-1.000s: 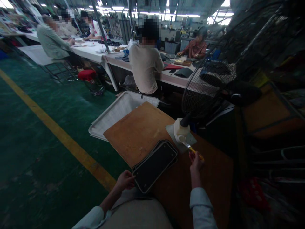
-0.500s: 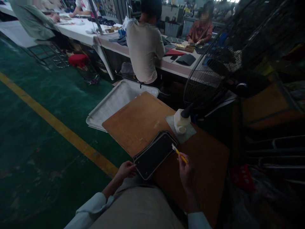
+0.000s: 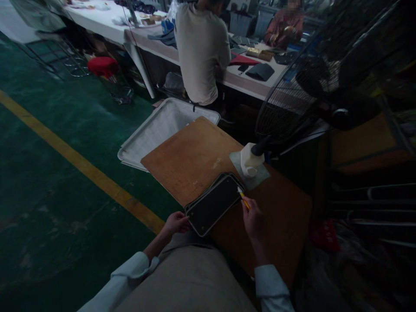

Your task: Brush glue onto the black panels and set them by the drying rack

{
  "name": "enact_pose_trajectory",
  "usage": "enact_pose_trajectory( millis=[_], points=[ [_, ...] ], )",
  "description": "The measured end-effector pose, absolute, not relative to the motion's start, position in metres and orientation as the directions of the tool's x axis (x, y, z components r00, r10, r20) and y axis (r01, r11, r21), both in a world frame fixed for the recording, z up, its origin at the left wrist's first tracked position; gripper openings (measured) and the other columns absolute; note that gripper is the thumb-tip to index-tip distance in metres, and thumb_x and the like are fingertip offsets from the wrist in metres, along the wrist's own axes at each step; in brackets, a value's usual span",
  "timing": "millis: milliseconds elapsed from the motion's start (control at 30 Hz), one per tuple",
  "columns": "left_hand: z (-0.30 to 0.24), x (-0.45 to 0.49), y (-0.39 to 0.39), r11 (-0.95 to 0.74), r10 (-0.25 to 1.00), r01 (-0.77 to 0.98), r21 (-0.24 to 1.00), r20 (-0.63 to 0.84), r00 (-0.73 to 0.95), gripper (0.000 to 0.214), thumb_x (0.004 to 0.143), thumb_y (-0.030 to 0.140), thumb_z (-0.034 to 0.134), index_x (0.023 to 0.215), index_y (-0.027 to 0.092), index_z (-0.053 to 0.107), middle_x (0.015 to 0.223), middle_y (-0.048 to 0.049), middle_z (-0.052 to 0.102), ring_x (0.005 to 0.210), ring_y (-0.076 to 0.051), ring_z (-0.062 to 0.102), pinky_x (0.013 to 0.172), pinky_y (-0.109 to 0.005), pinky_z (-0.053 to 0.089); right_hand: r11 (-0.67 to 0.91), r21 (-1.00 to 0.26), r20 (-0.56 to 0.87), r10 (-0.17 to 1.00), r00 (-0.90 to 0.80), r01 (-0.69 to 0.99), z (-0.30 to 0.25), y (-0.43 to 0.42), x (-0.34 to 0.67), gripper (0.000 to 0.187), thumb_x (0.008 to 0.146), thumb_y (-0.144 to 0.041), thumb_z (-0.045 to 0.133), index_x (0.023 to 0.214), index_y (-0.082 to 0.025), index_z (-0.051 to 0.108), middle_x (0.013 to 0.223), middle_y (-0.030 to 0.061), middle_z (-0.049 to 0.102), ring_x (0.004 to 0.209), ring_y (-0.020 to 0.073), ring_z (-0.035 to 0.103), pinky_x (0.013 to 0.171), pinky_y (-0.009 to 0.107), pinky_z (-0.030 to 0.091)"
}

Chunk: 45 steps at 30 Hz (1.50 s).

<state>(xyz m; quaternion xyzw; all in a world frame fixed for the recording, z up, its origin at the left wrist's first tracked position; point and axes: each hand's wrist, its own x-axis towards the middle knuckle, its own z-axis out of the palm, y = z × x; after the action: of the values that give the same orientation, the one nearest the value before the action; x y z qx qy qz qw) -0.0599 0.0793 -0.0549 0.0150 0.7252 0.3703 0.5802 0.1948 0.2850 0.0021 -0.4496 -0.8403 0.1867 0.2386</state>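
A small stack of black rectangular panels [image 3: 214,203] with rounded corners and pale edges lies on the brown board [image 3: 195,151]. Small round marks show near the top panel's corners. My left hand [image 3: 177,223] pinches the near left corner of the panels with thumb and fingers; how many it grips I cannot tell. In my right hand [image 3: 252,216] is a yellow-handled brush [image 3: 244,201], its white tip at the panel's right end. Beyond the stack, a white plastic bottle [image 3: 251,160] with an open mouth stands on a greyish sheet [image 3: 234,158].
A white plastic bin [image 3: 146,136] sits under the board's far left edge. A large black fan [image 3: 292,99] stands at the right. Ahead, a person in a beige shirt [image 3: 203,52] sits at a long worktable [image 3: 156,50]. A red stool [image 3: 103,66] is at the left.
The brush tip has come down from just off the panel's right edge to its right end. My left hand stays at the corner. The whole view has shifted slightly.
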Motion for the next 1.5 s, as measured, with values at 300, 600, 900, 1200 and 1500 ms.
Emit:
enact_pose_trajectory(
  millis=[300,600,900,1200,1500],
  points=[
    [-0.05,-0.061,0.082,0.739,0.421,-0.427,0.521,-0.852,-0.312,0.05,0.061,0.053,0.083,0.075,0.019,0.049,0.064,-0.0033,0.071,0.055,-0.019,0.069,0.049,-0.025,0.05,0.499,-0.556,0.077,0.828,-0.556,0.665,0.005,0.235,0.189,0.028,0.101,-0.035,0.041,0.114,-0.021,0.063,0.101,0.0073,0.067,0.088,0.0197,0.067,0.078,0.031,0.052],
    [-0.053,-0.062,0.079,0.723,0.444,-0.435,0.537,-0.843,-0.302,0.054,0.059,0.056,0.082,0.078,0.019,0.048,0.066,-0.0043,0.072,0.054,-0.019,0.069,0.048,-0.025,0.049,0.399,-0.781,-0.088,0.691,-0.717,0.481,0.026,0.148,0.183,0.019,0.098,-0.025,0.048,0.109,-0.026,0.063,0.096,0.0025,0.068,0.084,0.0153,0.067,0.076,0.025,0.053],
    [-0.055,-0.064,0.079,0.717,0.464,-0.431,0.547,-0.837,-0.29,0.056,0.056,0.058,0.083,0.077,0.019,0.049,0.063,-0.0032,0.071,0.053,-0.019,0.069,0.047,-0.024,0.049,0.454,-0.696,0.148,0.848,-0.509,0.556,0.02,0.247,0.178,0.023,0.099,-0.031,0.046,0.112,-0.021,0.063,0.101,0.0071,0.067,0.092,0.0183,0.066,0.082,0.03,0.053],
    [-0.048,-0.064,0.077,0.71,0.492,-0.412,0.571,-0.821,-0.292,0.05,0.063,0.054,0.081,0.079,0.018,0.052,0.066,-0.0041,0.073,0.055,-0.018,0.07,0.05,-0.024,0.051,0.553,-0.489,0.156,0.816,-0.556,0.675,0.006,0.282,0.168,0.03,0.101,-0.033,0.041,0.113,-0.018,0.064,0.102,0.0101,0.068,0.09,0.0228,0.067,0.077,0.034,0.053],
    [-0.047,-0.065,0.077,0.717,0.482,-0.414,0.561,-0.828,-0.286,0.051,0.062,0.057,0.081,0.08,0.018,0.053,0.066,-0.0048,0.072,0.058,-0.019,0.07,0.052,-0.026,0.051,0.472,-0.726,-0.086,0.661,-0.746,0.501,0.029,0.156,0.152,0.02,0.098,-0.025,0.047,0.11,-0.023,0.063,0.098,0.0046,0.069,0.084,0.0171,0.068,0.075,0.027,0.053]
  ],
)
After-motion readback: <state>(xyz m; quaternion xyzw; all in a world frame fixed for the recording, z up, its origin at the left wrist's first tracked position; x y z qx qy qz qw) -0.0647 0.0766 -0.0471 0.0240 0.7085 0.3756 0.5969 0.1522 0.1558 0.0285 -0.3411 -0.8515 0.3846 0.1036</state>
